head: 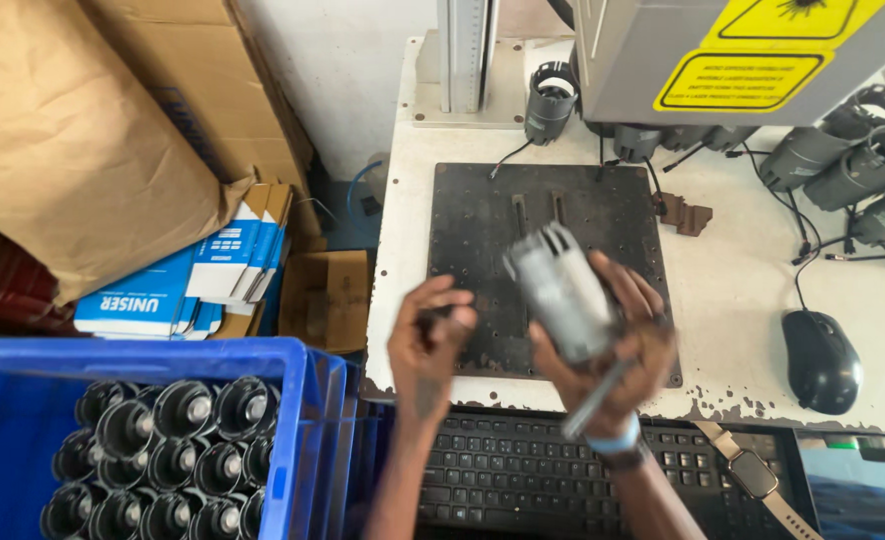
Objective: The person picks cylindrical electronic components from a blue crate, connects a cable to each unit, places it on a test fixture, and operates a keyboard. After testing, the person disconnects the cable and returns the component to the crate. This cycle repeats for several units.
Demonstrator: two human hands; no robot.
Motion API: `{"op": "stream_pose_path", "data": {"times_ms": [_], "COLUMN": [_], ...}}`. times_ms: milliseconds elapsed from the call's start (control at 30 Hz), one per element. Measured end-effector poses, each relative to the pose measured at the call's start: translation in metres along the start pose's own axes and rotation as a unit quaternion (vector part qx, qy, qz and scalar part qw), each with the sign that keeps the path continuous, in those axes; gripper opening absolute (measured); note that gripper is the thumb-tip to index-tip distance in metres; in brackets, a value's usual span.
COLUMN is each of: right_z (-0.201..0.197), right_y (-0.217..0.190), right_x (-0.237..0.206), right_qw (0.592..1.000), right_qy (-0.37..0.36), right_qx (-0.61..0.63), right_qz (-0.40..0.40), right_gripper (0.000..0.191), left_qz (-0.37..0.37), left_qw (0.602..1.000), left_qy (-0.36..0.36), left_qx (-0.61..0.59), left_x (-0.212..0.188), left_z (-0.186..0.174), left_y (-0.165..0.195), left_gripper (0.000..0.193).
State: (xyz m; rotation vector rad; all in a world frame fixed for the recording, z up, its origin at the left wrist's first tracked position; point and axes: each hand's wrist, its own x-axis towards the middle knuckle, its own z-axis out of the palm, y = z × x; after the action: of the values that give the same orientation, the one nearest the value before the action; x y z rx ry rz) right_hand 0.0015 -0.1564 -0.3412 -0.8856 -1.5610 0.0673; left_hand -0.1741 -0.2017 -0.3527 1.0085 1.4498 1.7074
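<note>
1. Bench [743,290], white and chipped along its near edge, carries a dark metal plate [483,230] with slots and small holes under the grey machine head [663,50]; the work in hand looks like presenting one part to that plate, since both hands hover just above it.
2. Crate [298,420], blue plastic, stands at the left, below bench level; it holds rows of dark cylindrical housings [163,450] standing open end up, packed touching one another (its far-left part looks bare).
3. Keyboard [523,470], black, lies under the forearms; a black mouse [821,360] and a wristwatch [753,472] lie to the right of it.
4. More dark housings [863,160] with trailing wires lie on their sides at the bench's right edge; one stands upright [550,100] near the machine column.
5. Right hand [613,350] is wrapped around a grey motor body [561,290], held tilted above the plate, blurred by motion; its shaft end points down toward the wrist.
6. Left hand [428,335] is loosely curled beside it; whether it pinches anything, I cannot tell.
7. Judged from this, the next move calls for steadying the motor body and settling it squarely on the plate beneath the head.
</note>
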Motion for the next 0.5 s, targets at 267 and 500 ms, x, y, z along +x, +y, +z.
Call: {"op": "stream_pose_path", "data": {"times_ms": [267,500], "right_z": [-0.061,-0.109], "right_y": [-0.078,-0.106], "right_x": [0.006,0.016], "right_qw": [0.998,0.997], "right_qy": [-0.005,-0.051], "right_qx": [0.058,-0.046], "right_qz": [0.007,-0.038], "right_gripper": [0.074,0.082], "left_qz": [0.022,0.071], "left_qw": [0.984,0.99], "left_qy": [-0.138,-0.118], "left_qx": [-0.11,-0.021], "left_x": [-0.069,-0.103], "left_z": [0.026,0.029], "left_y": [0.117,0.149], "left_gripper": [0.074,0.074]}}
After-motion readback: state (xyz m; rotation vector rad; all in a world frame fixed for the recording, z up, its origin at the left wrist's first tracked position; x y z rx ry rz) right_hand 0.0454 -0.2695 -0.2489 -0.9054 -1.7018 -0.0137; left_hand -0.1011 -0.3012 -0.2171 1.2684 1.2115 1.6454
